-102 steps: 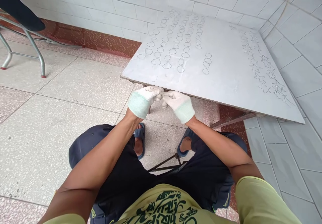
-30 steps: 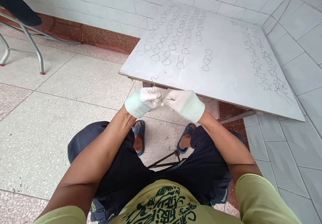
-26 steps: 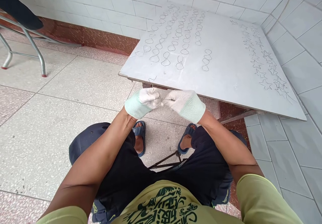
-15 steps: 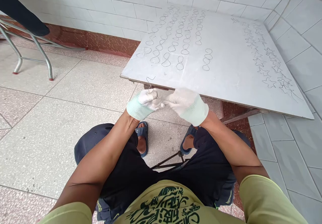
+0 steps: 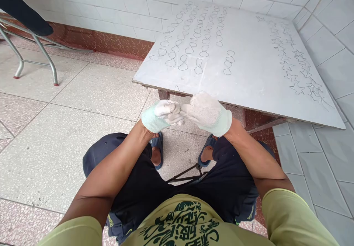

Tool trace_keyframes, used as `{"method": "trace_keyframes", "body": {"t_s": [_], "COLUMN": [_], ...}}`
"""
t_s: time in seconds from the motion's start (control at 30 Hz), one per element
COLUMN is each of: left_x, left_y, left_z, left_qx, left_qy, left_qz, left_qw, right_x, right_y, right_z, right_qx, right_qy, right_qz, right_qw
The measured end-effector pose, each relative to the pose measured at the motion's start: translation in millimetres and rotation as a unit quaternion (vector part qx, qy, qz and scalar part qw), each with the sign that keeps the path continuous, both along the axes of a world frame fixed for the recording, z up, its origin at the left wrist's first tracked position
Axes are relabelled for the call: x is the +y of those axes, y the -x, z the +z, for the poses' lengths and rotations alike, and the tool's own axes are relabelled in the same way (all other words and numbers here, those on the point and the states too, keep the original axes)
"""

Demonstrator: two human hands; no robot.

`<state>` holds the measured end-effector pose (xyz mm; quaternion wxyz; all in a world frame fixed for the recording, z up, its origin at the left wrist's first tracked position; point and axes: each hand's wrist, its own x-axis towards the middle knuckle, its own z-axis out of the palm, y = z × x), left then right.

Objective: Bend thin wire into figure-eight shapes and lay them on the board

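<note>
A thin bent wire [image 5: 177, 90] with a zigzag end sticks up from the fingers of my left hand [image 5: 166, 112], in a white glove with a pale green cuff. That hand is closed on the wire. My right hand [image 5: 206, 112], gloved the same way, is pinched against the left fingertips, with the wire's lower part hidden between the two. Both hands are held just off the front edge of the white board [image 5: 254, 87]. On it lie rows of looped wire shapes [image 5: 198, 66] to the left and wire stars [image 5: 297, 87] to the right.
Tiled walls border the board at the back and right. A metal-legged stool [image 5: 38, 59] stands at the far left, with a dark-clothed limb [image 5: 24, 11] above it. Below my hands are my sandalled feet [image 5: 156, 152] and thin dark metal bars [image 5: 184, 174].
The wire's zigzag end has turned and swung to the right above my left hand. Both hands have shifted slightly right, still pressed together.
</note>
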<state>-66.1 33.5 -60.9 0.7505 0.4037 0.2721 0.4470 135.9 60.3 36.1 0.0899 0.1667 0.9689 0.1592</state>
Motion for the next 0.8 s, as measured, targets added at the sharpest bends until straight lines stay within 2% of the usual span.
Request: {"method": "trace_keyframes", "body": {"t_s": [0.2,0.37,0.47,0.7,0.8], "left_x": [2.7,1.9,0.6,-1.0,-2.5], "left_y": [6.3,6.8,3.3,-6.4,-10.8], "left_z": [-9.9,-4.0,-0.2,2.4,4.8], "left_qx": [0.036,0.013,-0.012,-0.012,-0.012], "left_qy": [0.008,-0.024,-0.048,-0.019,-0.008], "left_qz": [-0.013,-0.013,-0.013,0.007,0.015], "left_qw": [0.999,1.0,0.999,1.0,1.0], "right_x": [-1.5,10.5,14.6,5.6,5.8], "right_y": [1.0,-5.5,-10.3,-2.1,-0.2], "right_z": [7.6,-0.4,-2.6,16.2,15.4], "right_qx": [-0.006,0.058,0.094,0.015,0.009], "right_qy": [0.018,0.086,0.1,0.09,0.081], "right_qz": [-0.005,-0.009,-0.025,-0.056,-0.048], "right_qw": [1.0,0.995,0.99,0.994,0.995]}}
